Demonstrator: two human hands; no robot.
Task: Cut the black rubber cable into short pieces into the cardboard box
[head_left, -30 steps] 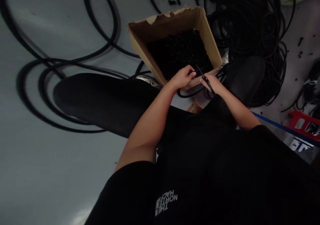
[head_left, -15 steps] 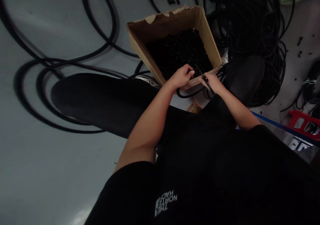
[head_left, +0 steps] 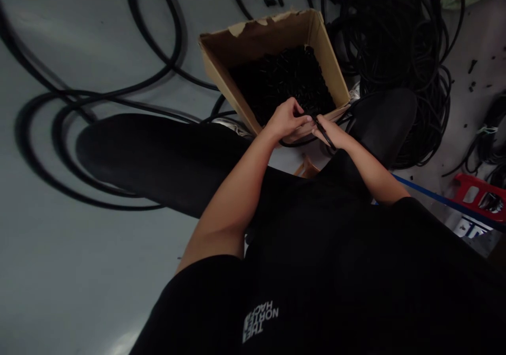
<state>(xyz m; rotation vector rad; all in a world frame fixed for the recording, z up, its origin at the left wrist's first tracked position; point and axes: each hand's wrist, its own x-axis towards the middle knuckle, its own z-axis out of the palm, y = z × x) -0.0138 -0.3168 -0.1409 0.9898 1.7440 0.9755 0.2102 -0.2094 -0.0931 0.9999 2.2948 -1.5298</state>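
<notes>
The right hand (head_left: pixel 335 134), gripping scissors (head_left: pixel 325 134), has come within apparent cutting reach of the left hand (head_left: pixel 286 118), whose grip we cannot discern.

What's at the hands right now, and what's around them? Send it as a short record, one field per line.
left hand: at the box's near rim, fingers bent; grip can't be made out
right hand: holding dark scissors, close beside the left hand; blades hard to see
box: cardboard, open, upper edge torn
contents: many short black pieces
floor, left: large loops of black cable
floor, right: tangled cable pile
far right: red object
</notes>
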